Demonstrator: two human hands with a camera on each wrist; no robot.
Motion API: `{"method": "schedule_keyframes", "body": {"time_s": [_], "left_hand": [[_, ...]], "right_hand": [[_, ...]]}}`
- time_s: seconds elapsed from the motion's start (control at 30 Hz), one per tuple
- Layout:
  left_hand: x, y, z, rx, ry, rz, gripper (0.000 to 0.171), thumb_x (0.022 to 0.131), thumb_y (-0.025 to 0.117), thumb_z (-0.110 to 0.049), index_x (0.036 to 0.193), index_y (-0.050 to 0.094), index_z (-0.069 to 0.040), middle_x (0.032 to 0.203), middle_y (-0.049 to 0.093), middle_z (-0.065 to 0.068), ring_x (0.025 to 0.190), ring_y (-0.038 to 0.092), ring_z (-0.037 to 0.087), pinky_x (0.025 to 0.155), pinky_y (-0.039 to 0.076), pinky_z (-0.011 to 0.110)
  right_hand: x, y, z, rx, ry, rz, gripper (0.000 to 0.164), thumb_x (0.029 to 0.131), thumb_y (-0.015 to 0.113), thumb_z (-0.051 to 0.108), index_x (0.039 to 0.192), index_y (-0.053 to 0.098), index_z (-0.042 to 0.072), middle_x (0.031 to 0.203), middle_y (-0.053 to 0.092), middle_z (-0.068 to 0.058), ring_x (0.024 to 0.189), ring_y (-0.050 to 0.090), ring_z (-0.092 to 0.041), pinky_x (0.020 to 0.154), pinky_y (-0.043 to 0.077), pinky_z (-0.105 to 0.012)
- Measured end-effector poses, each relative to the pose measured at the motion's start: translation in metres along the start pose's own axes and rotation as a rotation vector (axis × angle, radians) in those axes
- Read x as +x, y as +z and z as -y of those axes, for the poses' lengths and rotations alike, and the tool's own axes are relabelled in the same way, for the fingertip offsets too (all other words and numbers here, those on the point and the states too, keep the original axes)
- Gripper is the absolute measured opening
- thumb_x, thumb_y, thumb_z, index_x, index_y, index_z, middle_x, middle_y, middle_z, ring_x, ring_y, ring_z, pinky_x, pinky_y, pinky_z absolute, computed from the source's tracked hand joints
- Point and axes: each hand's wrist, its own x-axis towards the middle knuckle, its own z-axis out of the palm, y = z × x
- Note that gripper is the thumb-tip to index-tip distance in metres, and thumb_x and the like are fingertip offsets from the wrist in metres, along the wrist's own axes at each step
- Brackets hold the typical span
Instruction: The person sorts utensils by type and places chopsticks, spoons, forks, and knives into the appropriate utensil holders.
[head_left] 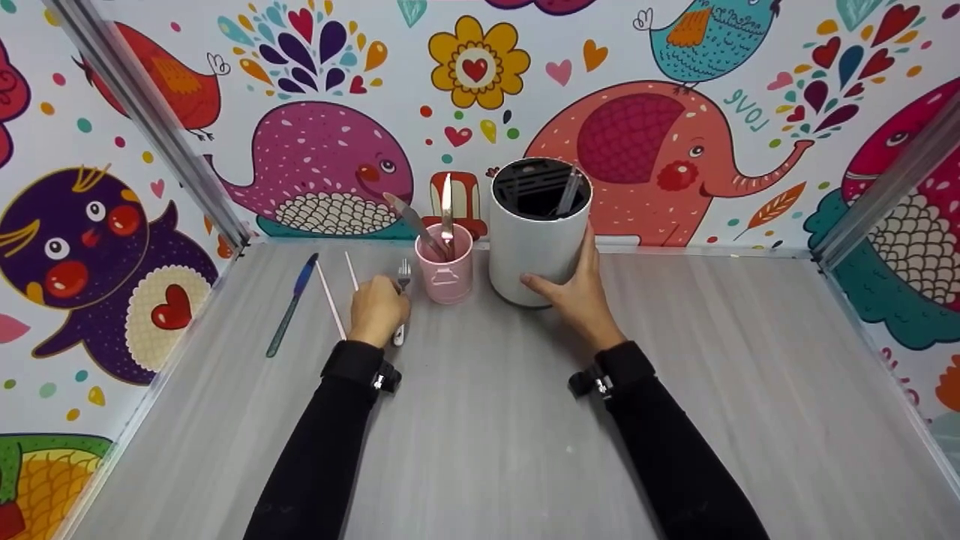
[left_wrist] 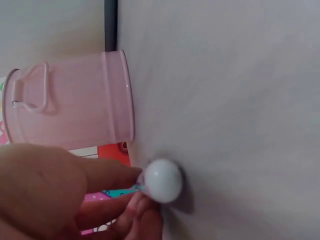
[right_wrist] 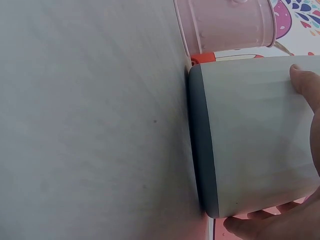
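My left hand [head_left: 379, 311] pinches a fork [head_left: 404, 271] by its handle, low over the table. In the left wrist view, the handle's rounded white end [left_wrist: 163, 181] pokes out past the fingertips. To the right of the fork, a small pink bucket [head_left: 444, 283] stands upright with two metal knives [head_left: 448, 206] leaning in it. My right hand [head_left: 581, 300] grips the lower right side of a white cylindrical holder [head_left: 529, 255], thumb in front and fingers round the far side. The holder stands upright; its black slotted top has clear, stick-like pieces [head_left: 568, 193] in it.
Left of my left hand lie a blue-green knife [head_left: 292, 304] and two thin pale pink sticks [head_left: 331, 300], partly hidden by that hand. Cartoon-printed walls [head_left: 480, 127] close off the back and both sides of the grey table [head_left: 487, 450].
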Motion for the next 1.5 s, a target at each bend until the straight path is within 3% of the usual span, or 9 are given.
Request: {"method": "schedule_keyframes", "body": {"time_s": [0.13,0.4,0.73,0.93,1.23,1.5], "left_hand": [[-0.003,-0.002,0.001,-0.02,-0.038,0.035,0.016,0.093,0.069,-0.017,0.087,0.074,-0.003,0.11,0.079,0.028,0.105,0.075,0.046,0.092,0.059,0.055],[-0.018,-0.01,-0.001,-0.04,-0.044,0.04,0.02,0.101,0.069,-0.025,0.096,0.076,-0.006,0.105,0.077,0.018,0.096,0.071,0.037,0.085,0.056,0.049],[-0.041,-0.026,-0.014,-0.031,0.058,0.064,0.012,0.093,0.065,-0.017,0.088,0.074,-0.01,0.095,0.074,0.012,0.086,0.066,0.032,0.075,0.049,0.043],[-0.05,-0.041,-0.019,-0.036,0.067,0.065,0.015,0.096,0.069,-0.023,0.089,0.076,-0.012,0.099,0.076,0.012,0.09,0.069,0.033,0.08,0.053,0.045],[-0.066,-0.057,-0.039,-0.047,0.098,0.033,0.023,0.098,0.071,-0.026,0.08,0.068,-0.013,0.087,0.069,0.008,0.082,0.063,0.029,0.071,0.044,0.038],[-0.076,-0.066,-0.043,-0.024,0.09,0.073,0.023,0.1,0.071,-0.026,0.081,0.071,-0.013,0.084,0.068,0.006,0.079,0.062,0.026,0.069,0.043,0.036]], "right_hand": [[-0.002,0.0,0.0,0.001,0.005,0.0,0.145,0.077,0.103,0.041,0.179,0.0,0.028,0.178,0.024,-0.018,0.162,0.03,-0.029,0.136,0.025,-0.056],[-0.002,-0.001,-0.001,-0.005,0.014,-0.003,0.145,0.077,0.103,0.04,0.179,0.001,0.028,0.178,0.025,-0.017,0.162,0.031,-0.029,0.137,0.026,-0.056],[-0.001,-0.002,-0.002,-0.018,0.009,-0.005,0.145,0.078,0.102,0.043,0.179,-0.001,0.031,0.179,0.023,-0.017,0.164,0.029,-0.028,0.137,0.024,-0.055],[0.0,-0.003,-0.002,-0.018,0.019,-0.005,0.145,0.078,0.102,0.044,0.179,-0.001,0.03,0.179,0.023,-0.017,0.163,0.03,-0.03,0.137,0.024,-0.056],[0.0,-0.001,-0.001,-0.009,0.022,-0.006,0.145,0.077,0.102,0.043,0.179,0.0,0.026,0.179,0.023,-0.017,0.163,0.03,-0.03,0.137,0.026,-0.057],[0.001,0.001,-0.001,-0.01,0.012,-0.007,0.145,0.077,0.103,0.043,0.179,0.0,0.031,0.18,0.022,-0.016,0.165,0.027,-0.027,0.138,0.023,-0.054]]}}
